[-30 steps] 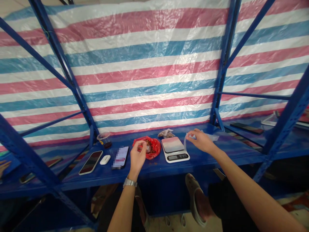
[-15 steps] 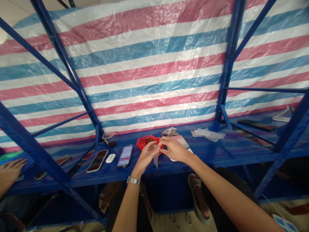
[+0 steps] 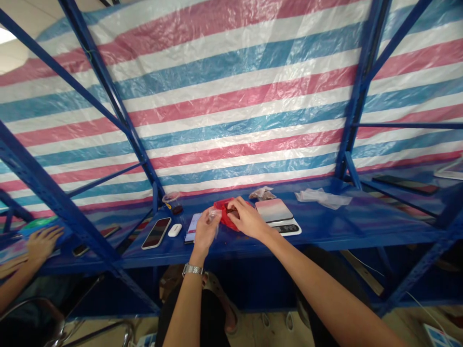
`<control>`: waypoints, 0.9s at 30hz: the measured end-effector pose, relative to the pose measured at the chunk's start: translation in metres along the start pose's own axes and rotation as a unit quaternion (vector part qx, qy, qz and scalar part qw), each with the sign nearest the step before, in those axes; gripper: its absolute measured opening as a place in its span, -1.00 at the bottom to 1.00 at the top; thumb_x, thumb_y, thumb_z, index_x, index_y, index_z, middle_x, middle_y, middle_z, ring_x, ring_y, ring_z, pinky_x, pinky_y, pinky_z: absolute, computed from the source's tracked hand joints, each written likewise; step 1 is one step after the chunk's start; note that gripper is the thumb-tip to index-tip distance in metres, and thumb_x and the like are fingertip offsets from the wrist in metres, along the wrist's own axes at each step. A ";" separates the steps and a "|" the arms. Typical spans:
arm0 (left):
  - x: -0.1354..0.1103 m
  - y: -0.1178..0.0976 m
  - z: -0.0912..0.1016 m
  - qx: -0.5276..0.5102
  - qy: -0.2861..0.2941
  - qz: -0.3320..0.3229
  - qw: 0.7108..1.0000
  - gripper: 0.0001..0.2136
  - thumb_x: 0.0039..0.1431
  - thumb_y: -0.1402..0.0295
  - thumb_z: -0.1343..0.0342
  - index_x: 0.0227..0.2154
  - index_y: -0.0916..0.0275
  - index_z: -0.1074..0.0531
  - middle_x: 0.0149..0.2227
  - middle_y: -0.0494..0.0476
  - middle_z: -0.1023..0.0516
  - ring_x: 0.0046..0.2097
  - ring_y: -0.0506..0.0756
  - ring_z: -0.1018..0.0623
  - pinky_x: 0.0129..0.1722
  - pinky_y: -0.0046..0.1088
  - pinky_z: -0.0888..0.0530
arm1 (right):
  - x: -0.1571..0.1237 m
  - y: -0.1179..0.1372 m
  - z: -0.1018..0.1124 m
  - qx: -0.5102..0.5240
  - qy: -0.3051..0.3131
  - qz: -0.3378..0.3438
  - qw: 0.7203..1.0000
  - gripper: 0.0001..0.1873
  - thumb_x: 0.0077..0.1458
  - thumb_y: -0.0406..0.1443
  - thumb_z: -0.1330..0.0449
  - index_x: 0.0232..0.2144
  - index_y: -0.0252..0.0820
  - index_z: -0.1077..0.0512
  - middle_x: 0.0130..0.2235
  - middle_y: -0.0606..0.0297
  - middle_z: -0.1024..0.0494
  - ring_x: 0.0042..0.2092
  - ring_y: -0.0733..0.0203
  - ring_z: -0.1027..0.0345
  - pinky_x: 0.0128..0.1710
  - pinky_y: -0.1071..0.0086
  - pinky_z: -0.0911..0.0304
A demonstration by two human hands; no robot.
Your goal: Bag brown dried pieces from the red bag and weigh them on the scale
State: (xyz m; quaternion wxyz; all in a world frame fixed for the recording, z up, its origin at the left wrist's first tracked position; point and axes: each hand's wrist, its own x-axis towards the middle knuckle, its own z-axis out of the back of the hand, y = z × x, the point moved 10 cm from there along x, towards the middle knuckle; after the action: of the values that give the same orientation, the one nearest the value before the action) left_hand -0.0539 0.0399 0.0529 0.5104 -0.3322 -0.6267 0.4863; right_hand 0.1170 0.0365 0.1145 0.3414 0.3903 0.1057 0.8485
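Note:
My left hand is closed in a pinch on a small clear plastic bag, held just above the blue shelf. My right hand rests over the red plastic bag of dark brown bits, fingers curled into it; what they grip is hidden. A white kitchen scale stands right of that hand. Behind it lies a small filled clear bag.
A phone, a white earbud case and another phone lie left of my hands. A small cup stands by the post. A pile of clear bags lies to the right. Another person's hand is far left.
My right hand brought a clear bag from the pile on the right to my left hand, then moved onto the red bag. The left hand now holds the clear bag alone.

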 end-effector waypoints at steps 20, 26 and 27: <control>-0.009 0.000 0.019 0.160 -0.002 -0.073 0.984 -0.65 0.10 0.37 -0.29 -0.02 0.17 -0.52 0.01 0.23 -0.64 0.10 0.25 -0.57 0.23 -0.13 -0.36 | 0.000 -0.007 -0.046 -0.067 0.107 -0.041 0.991 -0.85 0.24 -0.32 -0.25 -0.31 -0.06 -0.64 -0.19 0.26 -0.68 -0.15 0.14 -0.57 -0.21 0.39 -0.30; -0.010 0.007 -0.008 0.123 0.049 -0.066 0.989 -0.61 0.09 0.36 -0.30 0.02 0.18 -0.50 0.06 0.23 -0.62 0.11 0.24 -0.57 0.23 -0.16 -0.37 | 0.011 -0.016 -0.019 0.033 -0.002 -0.076 0.997 -0.82 0.31 -0.26 -0.21 -0.25 -0.07 -0.64 -0.17 0.28 -0.68 -0.16 0.19 -0.54 -0.11 0.38 -0.33; -0.010 0.007 -0.012 0.113 0.054 -0.067 0.990 -0.61 0.10 0.35 -0.30 0.03 0.18 -0.50 0.07 0.24 -0.61 0.12 0.23 -0.57 0.23 -0.17 -0.37 | 0.013 -0.015 -0.021 0.052 0.002 -0.066 0.996 -0.81 0.32 -0.26 -0.20 -0.24 -0.08 -0.65 -0.15 0.27 -0.68 -0.14 0.18 -0.54 -0.09 0.37 -0.33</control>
State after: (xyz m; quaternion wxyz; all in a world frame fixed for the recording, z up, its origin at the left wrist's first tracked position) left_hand -0.0408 0.0362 0.0429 0.6093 -0.2554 -0.5600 0.5000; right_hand 0.1031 0.0577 0.1012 0.3757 0.3977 0.1755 0.8184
